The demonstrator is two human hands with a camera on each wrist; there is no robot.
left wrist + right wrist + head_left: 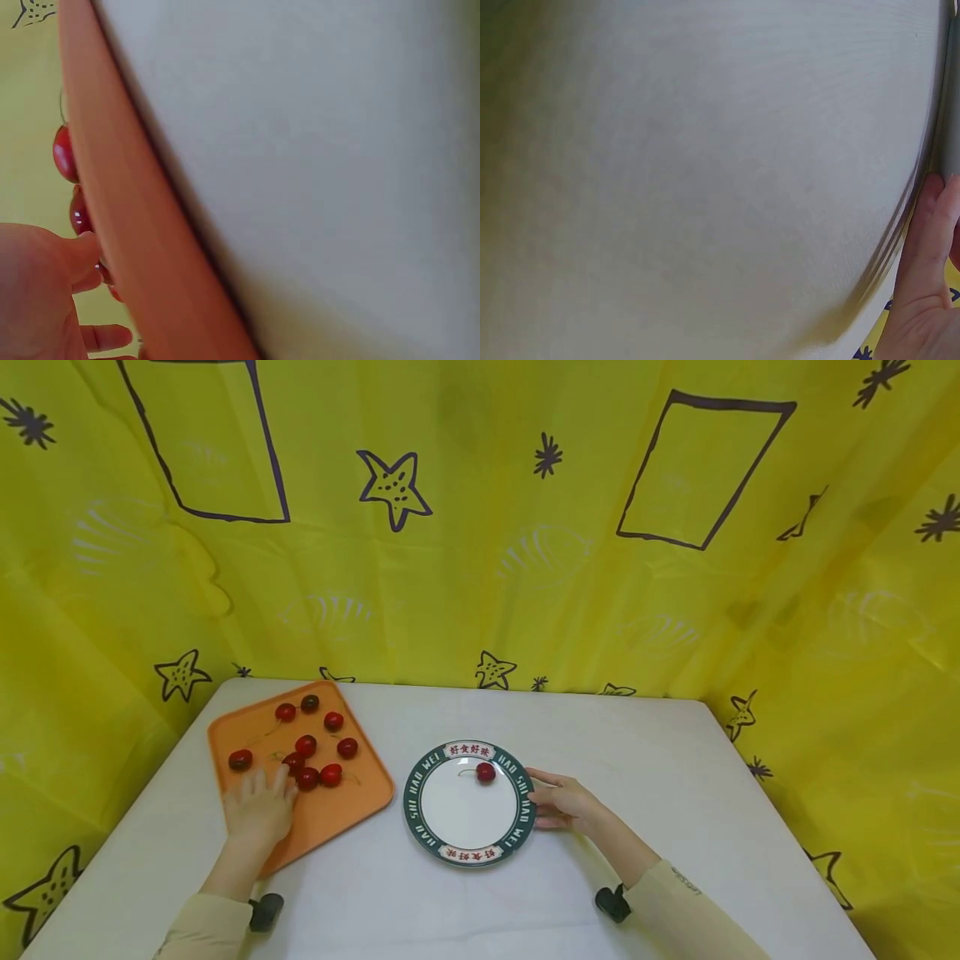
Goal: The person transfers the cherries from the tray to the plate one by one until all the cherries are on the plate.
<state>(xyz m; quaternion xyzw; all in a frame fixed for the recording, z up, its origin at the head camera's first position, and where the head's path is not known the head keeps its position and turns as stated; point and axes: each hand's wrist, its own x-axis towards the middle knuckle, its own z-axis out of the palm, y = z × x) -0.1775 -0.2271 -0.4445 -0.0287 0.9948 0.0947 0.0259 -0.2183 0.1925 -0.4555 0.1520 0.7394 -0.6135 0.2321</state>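
Note:
My left hand is over the lower left part of the orange tray, its fingers spread beside a cluster of dark red cherries. Its fingertips come close to the nearest cherry; whether they touch it I cannot tell. More cherries, some with stems, lie scattered on the tray. In the left wrist view the tray's side wall hides part of the cherries. At the table's middle, my right hand holds the right rim of a white plate with a green lettered border. A single stemmed cherry lies on the plate.
A white cloth covers the table. Yellow patterned curtain hangs behind it and along both sides. The tray stands at the table's left, a short way from the plate. A dark wrist camera sits at each sleeve.

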